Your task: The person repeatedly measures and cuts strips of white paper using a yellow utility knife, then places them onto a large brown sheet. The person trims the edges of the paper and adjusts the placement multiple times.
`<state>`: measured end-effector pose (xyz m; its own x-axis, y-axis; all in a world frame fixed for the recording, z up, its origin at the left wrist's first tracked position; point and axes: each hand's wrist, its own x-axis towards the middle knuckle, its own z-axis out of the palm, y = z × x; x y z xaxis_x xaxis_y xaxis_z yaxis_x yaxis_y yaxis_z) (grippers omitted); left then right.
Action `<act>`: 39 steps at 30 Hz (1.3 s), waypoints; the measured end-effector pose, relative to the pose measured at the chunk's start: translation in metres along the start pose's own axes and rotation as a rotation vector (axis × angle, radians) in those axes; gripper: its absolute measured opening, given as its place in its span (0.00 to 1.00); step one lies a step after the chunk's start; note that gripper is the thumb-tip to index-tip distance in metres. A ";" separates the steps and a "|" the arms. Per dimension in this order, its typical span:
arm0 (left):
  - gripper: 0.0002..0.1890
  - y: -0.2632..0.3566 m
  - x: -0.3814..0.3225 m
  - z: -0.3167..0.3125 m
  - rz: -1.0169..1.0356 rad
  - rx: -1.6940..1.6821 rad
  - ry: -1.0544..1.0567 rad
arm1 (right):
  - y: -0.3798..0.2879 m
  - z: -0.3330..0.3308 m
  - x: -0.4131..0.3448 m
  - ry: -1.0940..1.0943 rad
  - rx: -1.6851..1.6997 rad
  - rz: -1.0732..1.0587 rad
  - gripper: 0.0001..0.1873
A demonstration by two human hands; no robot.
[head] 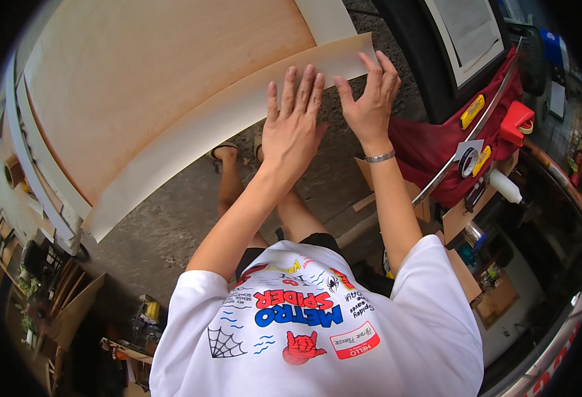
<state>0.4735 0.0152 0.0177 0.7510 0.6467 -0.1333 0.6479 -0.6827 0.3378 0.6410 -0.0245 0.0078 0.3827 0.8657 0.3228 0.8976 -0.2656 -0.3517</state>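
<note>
My left hand (291,116) lies flat, fingers spread, on a pale strip of sheet material (196,134) along the near edge of a large tan panel (171,64). Beside it, my right hand (372,92) is at the strip's right end, fingers apart and curved near its edge; whether the fingertips touch the strip is hard to tell. A metal watch or bracelet is on the right wrist. The strip's right corner curls up, and its left end reaches past the panel's lower left corner. White borders run along the panel's left and right sides.
On the right, a dark red cloth (420,149) bears yellow cutters (472,112), a roll of tape (468,163) and a red tape dispenser (516,123). A long metal strip crosses the cloth. Near it are a white bottle (506,186) and cardboard (462,213). My feet stand on the rough floor beneath the strip.
</note>
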 end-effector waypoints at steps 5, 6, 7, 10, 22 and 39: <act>0.45 -0.006 0.000 -0.002 -0.044 -0.108 0.044 | -0.002 -0.001 0.003 -0.121 -0.115 -0.149 0.23; 0.44 -0.008 0.004 -0.002 -0.045 -0.124 0.069 | -0.004 0.002 0.004 -0.184 -0.134 -0.222 0.23; 0.43 -0.011 0.006 -0.003 -0.045 -0.128 0.106 | -0.006 0.003 0.006 -0.165 -0.126 -0.205 0.22; 0.42 -0.018 0.005 -0.007 -0.066 -0.067 0.057 | -0.010 0.008 0.012 -0.167 -0.127 -0.172 0.23; 0.42 -0.085 -0.090 -0.019 -0.368 -0.069 0.066 | -0.072 0.023 -0.015 -0.473 -0.060 -0.205 0.39; 0.34 -0.244 -0.254 -0.022 -0.622 0.137 0.406 | -0.195 0.056 -0.073 -0.634 0.090 -0.496 0.40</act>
<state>0.1217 0.0246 -0.0107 0.1528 0.9831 0.1009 0.9671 -0.1697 0.1894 0.4262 -0.0121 0.0033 -0.2763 0.9568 -0.0907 0.8989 0.2239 -0.3765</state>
